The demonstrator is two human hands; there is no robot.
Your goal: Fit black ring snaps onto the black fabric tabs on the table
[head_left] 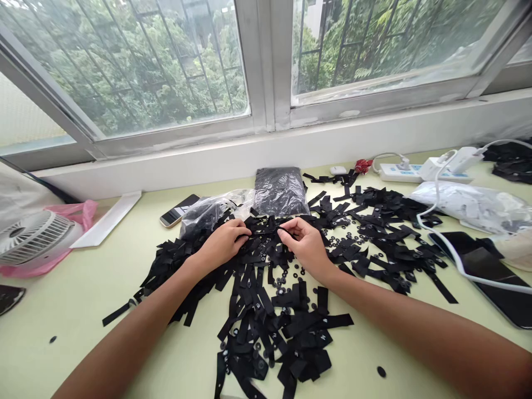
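Pinching a black strip (pixel 284 228), right hand (pixel 305 244), thumb and forefinger clamped on it; left hand (pixel 228 239), thumb and forefinger near each other, level with the right, whether gripping cannot be told; strip located between the hands, over the middle of the heap (pixel 249 310); heap composed of loose black strips, spread on a pale green table (pixel 62 305); small dark discs (pixel 381 372), many among the heap, one apart at lower right; packet (pixel 280 191), dark contents, just beyond the hands; phone (pixel 179 211), far left of it; fan (pixel 37 238), left side; power strip (pixel 401 172), far right, cables attached.
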